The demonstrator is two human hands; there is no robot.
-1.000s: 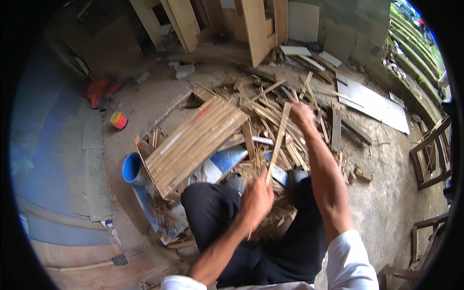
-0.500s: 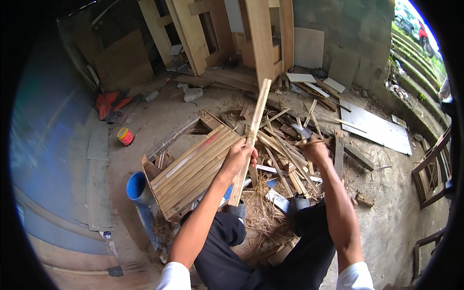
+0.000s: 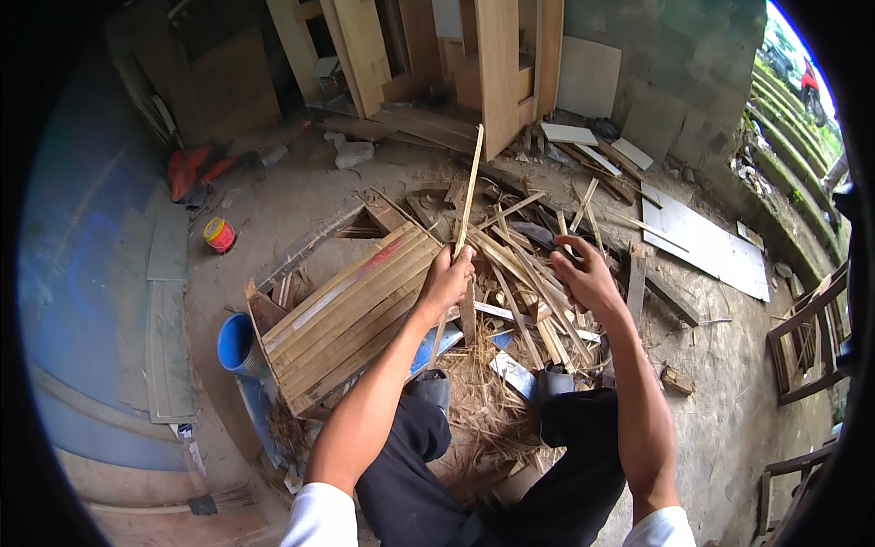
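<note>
My left hand [image 3: 447, 281] is closed around a long pale wooden slat [image 3: 470, 187], which stands steeply with its narrow edge toward me. Its upper end leans slightly right, and the lower part runs down between my knees. Off to the right, my right hand [image 3: 586, 278] is curled around a knife, its handle mostly hidden by the fingers. The dark blade [image 3: 536, 234] points left and away, over the heap of split wood strips [image 3: 538, 296]. Blade and slat are apart. Left of my left hand lies a stack of similar slats [image 3: 351, 314] side by side.
A blue bucket [image 3: 236, 344] stands left of the stack, with a red and yellow tub [image 3: 220, 234] beyond. White boards [image 3: 702, 239] lie at right. Wooden frames [image 3: 809, 333] stand at the right edge, tall panels [image 3: 501, 82] at the back. Shavings [image 3: 474, 401] cover the floor between my feet.
The slat has turned from its broad face to its narrow edge and stands more upright. My right hand has shifted slightly left, and the knife blade now points more to the left.
</note>
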